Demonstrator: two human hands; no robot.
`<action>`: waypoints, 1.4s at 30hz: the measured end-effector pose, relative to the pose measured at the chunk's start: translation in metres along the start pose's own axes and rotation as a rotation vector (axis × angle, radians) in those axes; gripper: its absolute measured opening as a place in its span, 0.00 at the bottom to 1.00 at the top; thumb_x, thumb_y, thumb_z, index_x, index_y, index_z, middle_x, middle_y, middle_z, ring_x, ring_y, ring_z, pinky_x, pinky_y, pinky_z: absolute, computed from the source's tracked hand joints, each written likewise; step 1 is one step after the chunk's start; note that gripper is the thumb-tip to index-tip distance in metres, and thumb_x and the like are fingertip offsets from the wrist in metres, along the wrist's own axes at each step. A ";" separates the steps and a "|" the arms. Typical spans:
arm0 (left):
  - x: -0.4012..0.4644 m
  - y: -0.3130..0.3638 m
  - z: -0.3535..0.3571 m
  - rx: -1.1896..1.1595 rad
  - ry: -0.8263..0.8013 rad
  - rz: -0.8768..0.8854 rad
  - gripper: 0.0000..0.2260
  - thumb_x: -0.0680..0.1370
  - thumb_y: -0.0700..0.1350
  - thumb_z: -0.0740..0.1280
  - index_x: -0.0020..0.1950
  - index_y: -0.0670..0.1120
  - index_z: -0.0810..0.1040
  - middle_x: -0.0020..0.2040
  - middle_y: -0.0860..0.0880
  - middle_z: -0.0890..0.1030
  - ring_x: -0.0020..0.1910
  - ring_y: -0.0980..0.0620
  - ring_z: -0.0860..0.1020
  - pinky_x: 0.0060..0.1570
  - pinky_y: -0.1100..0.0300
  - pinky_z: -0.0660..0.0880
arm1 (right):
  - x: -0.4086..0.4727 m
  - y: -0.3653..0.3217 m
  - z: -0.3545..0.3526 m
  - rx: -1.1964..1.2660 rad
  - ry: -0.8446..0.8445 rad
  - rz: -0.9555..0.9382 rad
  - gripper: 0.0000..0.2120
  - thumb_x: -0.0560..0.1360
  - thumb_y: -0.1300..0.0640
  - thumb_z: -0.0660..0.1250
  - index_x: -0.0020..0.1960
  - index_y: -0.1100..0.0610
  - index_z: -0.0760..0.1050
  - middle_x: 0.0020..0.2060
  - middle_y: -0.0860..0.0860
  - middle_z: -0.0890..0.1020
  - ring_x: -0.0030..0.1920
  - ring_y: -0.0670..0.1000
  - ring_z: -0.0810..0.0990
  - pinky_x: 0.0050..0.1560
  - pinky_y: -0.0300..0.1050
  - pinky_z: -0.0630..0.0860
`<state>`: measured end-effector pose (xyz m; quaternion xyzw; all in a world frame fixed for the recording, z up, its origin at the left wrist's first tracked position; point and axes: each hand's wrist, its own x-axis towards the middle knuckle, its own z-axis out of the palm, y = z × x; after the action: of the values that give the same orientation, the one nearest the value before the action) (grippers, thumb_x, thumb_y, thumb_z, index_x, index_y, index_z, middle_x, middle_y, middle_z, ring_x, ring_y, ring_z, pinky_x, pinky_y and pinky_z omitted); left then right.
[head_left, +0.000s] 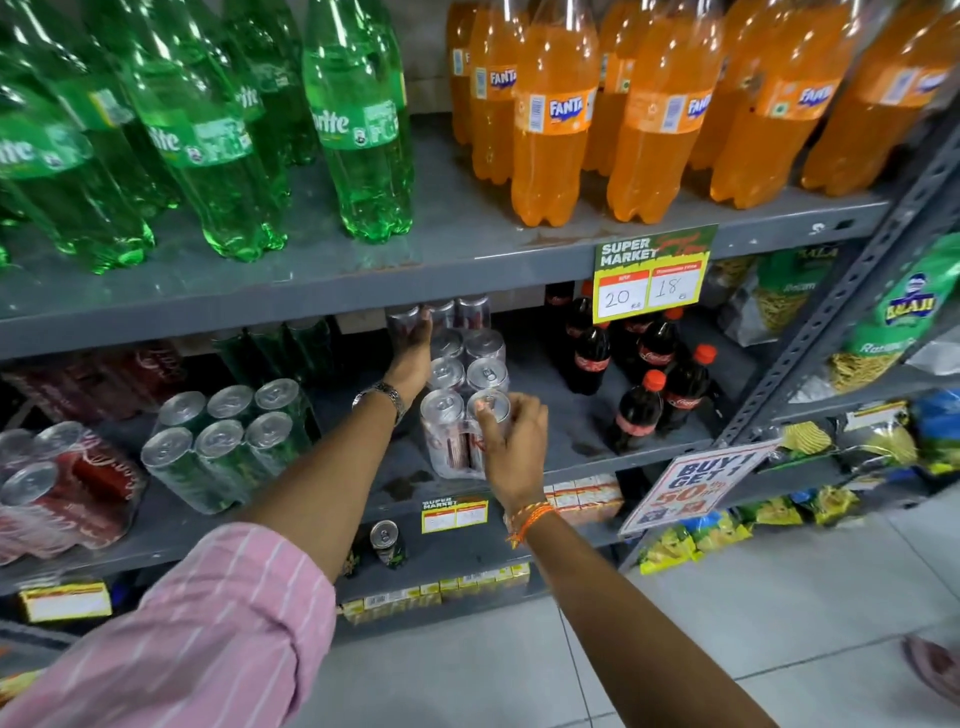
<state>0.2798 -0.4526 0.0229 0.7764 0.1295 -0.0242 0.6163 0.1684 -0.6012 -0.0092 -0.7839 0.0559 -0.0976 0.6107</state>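
A shrink-wrapped pack of silver cans (448, 375) stands in two rows on the middle shelf (563, 421), running from front to back. My right hand (514, 444) grips the pack's front right corner, thumb on the top of the front can and fingers curled round its side. My left hand (413, 356) reaches deeper into the shelf, its straight fingers lying against the left side of the rear cans. A watch is on my left wrist and orange threads are on my right wrist.
A wrapped pack of green cans (223, 441) and red cans (67, 493) stand left of the silver pack, small cola bottles (644, 410) to its right. Large green bottles (358, 130) and orange bottles (556, 130) fill the shelf above. Snack bags (883, 338) hang at right. A single can (387, 543) stands below.
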 end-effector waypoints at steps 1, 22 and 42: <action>-0.001 -0.001 0.000 0.002 -0.006 0.012 0.37 0.79 0.70 0.46 0.84 0.51 0.52 0.84 0.44 0.55 0.81 0.43 0.61 0.80 0.43 0.59 | 0.001 0.001 -0.001 -0.030 0.005 -0.037 0.19 0.77 0.46 0.69 0.59 0.59 0.71 0.54 0.51 0.71 0.52 0.47 0.72 0.53 0.31 0.64; -0.124 -0.068 -0.007 -0.110 0.242 0.166 0.20 0.76 0.68 0.56 0.61 0.60 0.73 0.58 0.63 0.73 0.53 0.81 0.72 0.53 0.80 0.67 | 0.124 -0.006 -0.023 0.111 -0.332 0.124 0.20 0.84 0.52 0.60 0.64 0.66 0.78 0.60 0.64 0.83 0.60 0.59 0.82 0.69 0.60 0.75; -0.103 -0.096 -0.006 0.211 0.218 0.225 0.25 0.71 0.46 0.78 0.65 0.42 0.74 0.60 0.46 0.83 0.58 0.48 0.81 0.61 0.52 0.78 | 0.043 0.053 -0.043 -0.010 -0.396 -0.040 0.18 0.81 0.51 0.65 0.66 0.60 0.71 0.62 0.55 0.81 0.60 0.49 0.79 0.63 0.45 0.76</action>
<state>0.1575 -0.4451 -0.0467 0.8442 0.1047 0.1159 0.5128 0.2025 -0.6641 -0.0469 -0.7916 -0.0806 0.0465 0.6039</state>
